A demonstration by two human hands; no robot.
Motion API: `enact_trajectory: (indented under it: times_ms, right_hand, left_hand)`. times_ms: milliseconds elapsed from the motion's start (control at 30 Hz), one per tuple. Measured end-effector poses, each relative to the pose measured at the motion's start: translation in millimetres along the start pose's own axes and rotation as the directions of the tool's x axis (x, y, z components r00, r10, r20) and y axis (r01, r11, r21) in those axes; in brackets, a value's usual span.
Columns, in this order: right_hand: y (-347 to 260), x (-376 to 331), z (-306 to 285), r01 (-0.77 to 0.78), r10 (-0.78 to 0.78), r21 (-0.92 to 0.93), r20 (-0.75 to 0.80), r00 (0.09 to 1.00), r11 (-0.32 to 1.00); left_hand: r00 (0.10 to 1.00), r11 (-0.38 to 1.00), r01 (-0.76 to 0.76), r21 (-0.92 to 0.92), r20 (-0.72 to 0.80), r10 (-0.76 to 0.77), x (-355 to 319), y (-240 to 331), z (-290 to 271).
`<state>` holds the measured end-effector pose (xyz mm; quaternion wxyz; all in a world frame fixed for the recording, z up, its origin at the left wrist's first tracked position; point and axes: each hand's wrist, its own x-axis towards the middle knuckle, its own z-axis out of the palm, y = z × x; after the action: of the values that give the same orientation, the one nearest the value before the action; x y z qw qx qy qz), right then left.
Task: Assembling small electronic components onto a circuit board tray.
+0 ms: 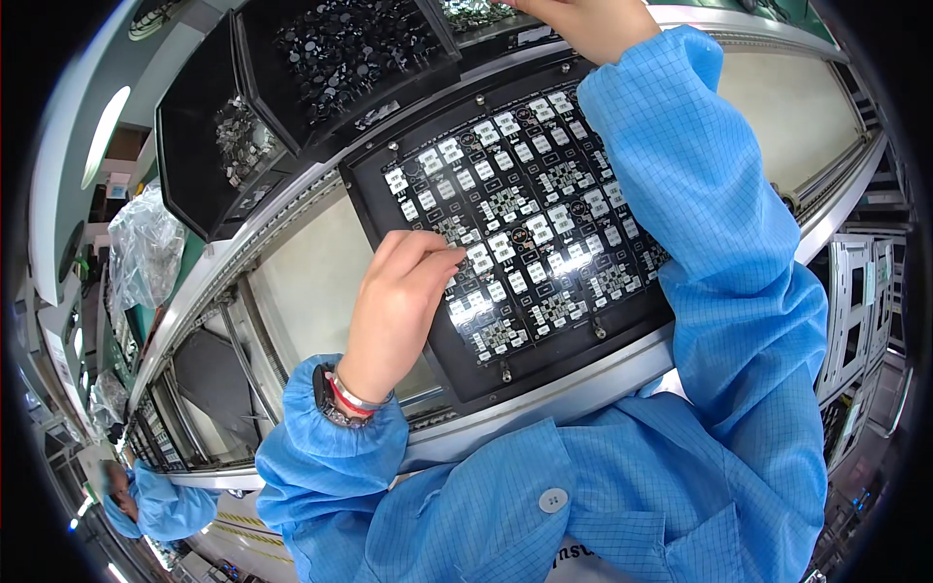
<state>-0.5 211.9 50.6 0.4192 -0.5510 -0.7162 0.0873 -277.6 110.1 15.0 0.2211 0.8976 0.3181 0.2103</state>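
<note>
My left hand (400, 291) hovers at the left side of a black circuit board panel (544, 282), its fingertips pinched together over the white parts. Whatever sits between those fingertips, if anything, is too small to make out. The panel is dotted with rows of white rectangular components and lies in a black carrier frame (465, 374) with small metal posts. My right hand (598, 24) reaches past the far edge of the panel, beside a bin of shiny silver parts (476, 10). The upper picture edge cuts off most of its fingers.
A black bin (350, 58) full of small dark round components stands beyond the panel. Left of it, another black bin (219, 146) holds a few metal parts. Metal conveyor rails (622, 345) border the carrier. A clear plastic bag (146, 248) and a co-worker in blue (165, 500) are at left.
</note>
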Motion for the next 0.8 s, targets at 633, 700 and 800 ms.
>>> enact_trajectory:
  times_ms: [633, 700, 800]
  right_hand:
    - [-23.7, -49.2, 50.0, 0.038, -0.141, 0.218, 0.477, 0.867, 0.975]
    - [-23.4, -53.6, 56.6, 0.033, -0.120, 0.198, 0.446, 0.887, 0.980]
    - [-22.4, -61.6, 57.7, 0.028, -0.098, 0.173, 0.411, 0.906, 0.985]
  left_hand:
    - [0.928, 0.866, -0.193, 0.461, -0.201, 0.314, 118.4, -61.3, -62.8]
    - [0.988, 0.785, -0.143, 0.603, 0.039, 0.150, 132.2, -84.8, -65.1]
    - [0.987, 0.810, -0.082, 0.580, 0.162, -0.016, 148.0, -85.3, -58.4]
